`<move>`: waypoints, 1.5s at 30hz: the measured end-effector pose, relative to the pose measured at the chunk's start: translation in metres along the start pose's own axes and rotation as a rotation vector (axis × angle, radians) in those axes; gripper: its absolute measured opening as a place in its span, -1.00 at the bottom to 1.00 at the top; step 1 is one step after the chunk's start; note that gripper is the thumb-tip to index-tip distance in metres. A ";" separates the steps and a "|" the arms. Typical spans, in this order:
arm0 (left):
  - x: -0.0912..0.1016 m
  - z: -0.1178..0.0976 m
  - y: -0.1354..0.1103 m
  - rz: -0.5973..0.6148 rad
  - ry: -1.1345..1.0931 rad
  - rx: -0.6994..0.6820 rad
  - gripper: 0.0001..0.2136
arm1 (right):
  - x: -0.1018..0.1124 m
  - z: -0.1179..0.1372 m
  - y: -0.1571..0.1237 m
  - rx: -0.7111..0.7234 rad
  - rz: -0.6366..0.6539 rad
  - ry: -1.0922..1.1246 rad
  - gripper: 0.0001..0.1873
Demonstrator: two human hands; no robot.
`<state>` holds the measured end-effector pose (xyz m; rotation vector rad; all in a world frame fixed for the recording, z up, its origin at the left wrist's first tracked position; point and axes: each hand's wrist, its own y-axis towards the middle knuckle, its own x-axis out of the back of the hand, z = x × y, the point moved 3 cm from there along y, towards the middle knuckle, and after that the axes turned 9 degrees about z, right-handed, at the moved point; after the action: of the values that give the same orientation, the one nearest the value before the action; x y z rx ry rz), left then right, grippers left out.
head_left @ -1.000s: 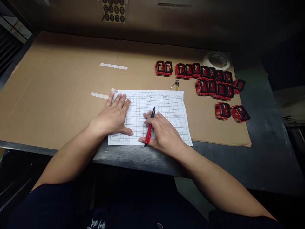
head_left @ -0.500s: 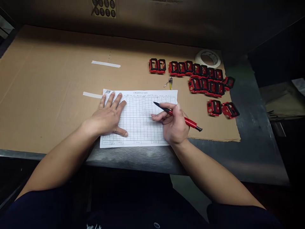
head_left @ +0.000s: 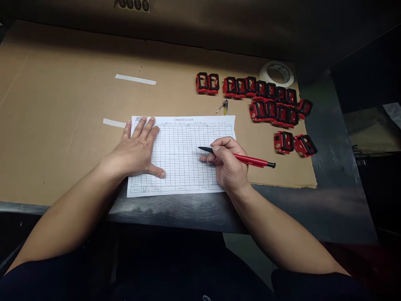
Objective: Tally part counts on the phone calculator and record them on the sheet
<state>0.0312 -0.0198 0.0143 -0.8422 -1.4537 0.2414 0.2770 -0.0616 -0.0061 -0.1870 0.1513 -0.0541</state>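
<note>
A printed form with a grid (head_left: 178,167) lies at the front edge of the cardboard, partly over the metal bench. My left hand (head_left: 136,148) rests flat on its left side, fingers spread, covering some columns. My right hand (head_left: 232,165) is closed around a red and black pen (head_left: 255,161) above the form's right side. The pen's dark tip points left over the grid; whether it touches the paper I cannot tell. A few handwritten marks show in the form's top rows and lower left corner.
Several red and black plastic frames (head_left: 261,90) stand in rows at the right. Behind them lies a tape roll (head_left: 277,74). Nail clippers (head_left: 224,107) lie beyond the form. Tape strips (head_left: 135,79) stick to the cardboard (head_left: 69,104). The metal bench edge (head_left: 175,213) runs along the front.
The pen has turned in my right hand to lie flatter, its tip lower on the form. My left hand stays spread on the paper. The whole view has shifted slightly.
</note>
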 end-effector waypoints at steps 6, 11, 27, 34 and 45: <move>0.005 -0.003 -0.012 0.001 0.121 0.021 0.37 | 0.003 -0.004 0.000 0.059 -0.063 -0.119 -0.75; 0.007 -0.008 -0.022 0.014 0.118 -0.013 0.08 | 0.006 -0.004 0.004 0.029 -0.087 -0.016 -0.73; 0.000 -0.004 0.001 -0.044 -0.037 0.024 0.22 | -0.006 0.000 -0.011 0.083 0.095 -0.329 -0.81; -0.002 -0.006 0.004 -0.081 -0.007 0.012 0.19 | -0.003 0.003 -0.005 0.033 0.085 -0.334 -0.86; -0.003 -0.032 0.006 -0.125 -0.050 -0.011 0.05 | -0.008 0.003 -0.004 -0.028 0.055 -0.465 -0.81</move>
<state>0.0626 -0.0290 0.0114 -0.7559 -1.5498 0.1618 0.2695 -0.0644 -0.0008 -0.2183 -0.3068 0.0472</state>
